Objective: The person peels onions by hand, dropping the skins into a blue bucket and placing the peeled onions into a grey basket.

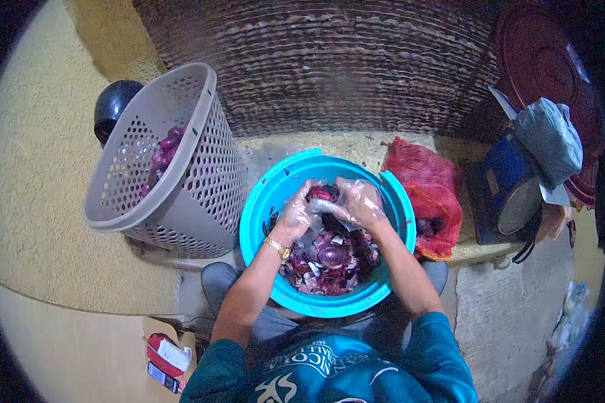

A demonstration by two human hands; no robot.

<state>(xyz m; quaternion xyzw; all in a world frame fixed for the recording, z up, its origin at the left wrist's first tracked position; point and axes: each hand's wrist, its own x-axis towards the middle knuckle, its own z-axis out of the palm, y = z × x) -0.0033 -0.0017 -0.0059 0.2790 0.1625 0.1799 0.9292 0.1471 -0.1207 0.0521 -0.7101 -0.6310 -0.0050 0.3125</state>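
Note:
A turquoise plastic basin [262,195] rests on my lap, holding red onions and loose purple peels [329,265]. Both my hands wear thin clear plastic gloves and meet over the basin's far half. My left hand [296,215], with a gold watch on its wrist, grips a red onion [321,195] from the left. My right hand [359,201] closes on the same onion from the right, its fingers over the skin. The onion is mostly covered by my fingers.
A grey perforated basket [202,181] leans to the left with peeled onions [161,154] inside. A red mesh sack [427,191] lies right of the basin. A blue scale [504,188] with a grey bag stands further right. A woven wall is behind.

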